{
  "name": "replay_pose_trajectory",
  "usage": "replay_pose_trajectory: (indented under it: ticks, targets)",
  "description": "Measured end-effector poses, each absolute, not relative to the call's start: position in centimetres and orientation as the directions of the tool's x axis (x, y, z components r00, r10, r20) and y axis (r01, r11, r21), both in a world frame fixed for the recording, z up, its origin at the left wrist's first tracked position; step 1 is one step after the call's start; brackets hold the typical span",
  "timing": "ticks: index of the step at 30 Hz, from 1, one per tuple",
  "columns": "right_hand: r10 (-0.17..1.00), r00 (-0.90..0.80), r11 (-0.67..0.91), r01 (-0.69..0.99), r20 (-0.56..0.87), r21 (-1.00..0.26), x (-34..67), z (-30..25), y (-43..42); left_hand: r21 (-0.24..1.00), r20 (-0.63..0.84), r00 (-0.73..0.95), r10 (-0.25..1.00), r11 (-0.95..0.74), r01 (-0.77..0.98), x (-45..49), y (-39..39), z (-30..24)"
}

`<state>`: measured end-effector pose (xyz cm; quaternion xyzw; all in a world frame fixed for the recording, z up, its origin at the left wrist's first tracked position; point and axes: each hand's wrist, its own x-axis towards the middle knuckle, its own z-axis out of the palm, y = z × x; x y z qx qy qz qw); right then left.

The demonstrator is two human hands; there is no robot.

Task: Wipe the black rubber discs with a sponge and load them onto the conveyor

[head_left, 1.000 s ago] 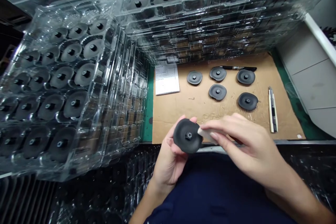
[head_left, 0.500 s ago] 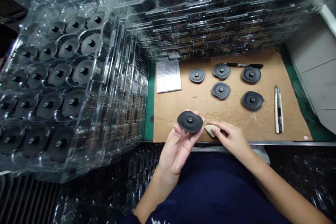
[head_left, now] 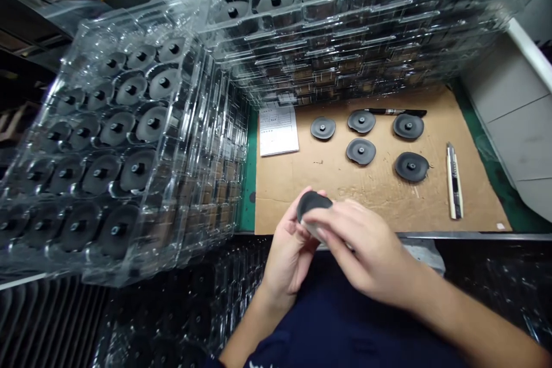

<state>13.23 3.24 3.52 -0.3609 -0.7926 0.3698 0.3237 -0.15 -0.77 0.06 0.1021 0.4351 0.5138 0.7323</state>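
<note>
In my left hand [head_left: 287, 250] is a black rounded disc [head_left: 311, 202], held tilted by its edge over the front edge of the cardboard. My right hand [head_left: 366, 241] is closed and lies across the disc's near side, covering its centre. A pale cream pad [head_left: 314, 231] shows slightly beneath my right fingers, against the disc; most of it is hidden. Beyond my hands, several similar black discs lie apart on the brown cardboard [head_left: 302, 175], each with a small raised stud in the middle, such as the nearest right one [head_left: 411, 167].
Tall stacks of clear plastic trays filled with black discs stand at the left [head_left: 172, 144] and the back [head_left: 357, 40]. A white printed slip [head_left: 279, 139], a black pen [head_left: 401, 111] and a utility knife [head_left: 454, 184] lie on the cardboard. A pale panel [head_left: 513, 109] borders the right side.
My right hand has moved left and up onto the disc, bringing the cream pad against it. The disc in my left hand has turned and tilted. The view has shifted slightly.
</note>
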Motion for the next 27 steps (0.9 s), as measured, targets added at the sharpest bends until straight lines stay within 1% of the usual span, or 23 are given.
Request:
replay_pose_trajectory:
  ticks: [2, 3, 5, 6, 7, 8, 11, 13, 15, 16, 18, 20, 21, 22, 24, 25, 26, 27]
  targets:
    - [0.790, -0.584, 0.435, 0.316, 0.188, -0.843, 13.4, 3.7, 3.4, 0.613, -0.527, 0.075, 0.846, 0.440, -0.656, 0.1, -0.9, 0.1]
    - [0.810, -0.550, 0.434, 0.329, 0.204, -0.838, 13.4, 3.7, 3.6, 0.619, -0.517, 0.074, 0.853, 0.432, -0.656, 0.2, -0.9, 0.1]
    - [0.854, -0.424, 0.468, 0.380, 0.299, -0.798, 13.3, 3.8, 3.5, 0.622, -0.482, 0.101, 0.870, 0.421, -0.660, 0.5, -0.7, 0.3]
    - [0.857, -0.377, 0.491, 0.393, 0.351, -0.778, 13.3, 3.7, 3.3, 0.621, -0.469, 0.121, 0.875, 0.423, -0.660, 0.5, -0.6, 0.4]
    - [0.848, -0.361, 0.515, 0.385, 0.389, -0.766, 13.3, 3.7, 3.0, 0.620, -0.460, 0.135, 0.877, 0.427, -0.658, 0.4, -0.5, 0.5]
    - [0.832, -0.381, 0.536, 0.358, 0.404, -0.765, 13.3, 3.6, 2.6, 0.622, -0.459, 0.143, 0.877, 0.432, -0.654, 0.2, -0.4, 0.6]
    - [0.787, -0.485, 0.551, 0.274, 0.381, -0.788, 13.3, 3.4, 1.9, 0.633, -0.474, 0.121, 0.872, 0.433, -0.642, -0.3, -0.4, 0.8]
    - [0.808, -0.446, 0.540, 0.303, 0.384, -0.785, 13.0, 3.5, 2.2, 0.638, -0.482, 0.108, 0.869, 0.433, -0.637, -0.2, -0.5, 0.7]
    - [0.834, -0.356, 0.538, 0.354, 0.422, -0.765, 12.7, 3.6, 2.8, 0.640, -0.474, 0.114, 0.873, 0.430, -0.637, 0.0, -0.6, 0.6]
    - [0.830, -0.341, 0.548, 0.356, 0.441, -0.757, 12.7, 3.7, 2.9, 0.639, -0.464, 0.126, 0.877, 0.430, -0.638, 0.0, -0.6, 0.7]
    - [0.792, -0.401, 0.588, 0.301, 0.460, -0.750, 13.1, 3.5, 2.7, 0.628, -0.451, 0.161, 0.878, 0.440, -0.641, -0.1, -0.5, 1.0]
    - [0.762, -0.488, 0.593, 0.265, 0.424, -0.760, 14.2, 3.1, 1.9, 0.608, -0.455, 0.198, 0.869, 0.465, -0.644, -0.3, -0.3, 1.3]
    - [0.782, -0.491, 0.563, 0.293, 0.384, -0.773, 14.8, 2.9, 1.5, 0.600, -0.457, 0.205, 0.866, 0.470, -0.647, -0.4, -0.3, 1.4]
    - [0.823, -0.458, 0.515, 0.353, 0.336, -0.781, 15.4, 2.8, 1.3, 0.595, -0.459, 0.204, 0.864, 0.470, -0.651, -0.3, -0.2, 1.3]
    - [0.900, -0.347, 0.415, 0.491, 0.264, -0.766, 16.1, 2.9, 1.3, 0.584, -0.475, 0.188, 0.860, 0.468, -0.664, 0.0, -0.2, 1.1]
    - [0.913, -0.307, 0.399, 0.538, 0.269, -0.742, 16.1, 3.1, 1.7, 0.582, -0.488, 0.176, 0.855, 0.468, -0.665, 0.3, -0.3, 0.9]
    - [0.901, -0.306, 0.430, 0.557, 0.306, -0.710, 16.0, 3.5, 2.2, 0.581, -0.504, 0.165, 0.848, 0.475, -0.661, 0.5, -0.4, 0.8]
    - [0.860, -0.361, 0.508, 0.538, 0.360, -0.673, 15.8, 3.8, 2.9, 0.584, -0.523, 0.156, 0.838, 0.486, -0.650, 0.7, -0.5, 0.7]
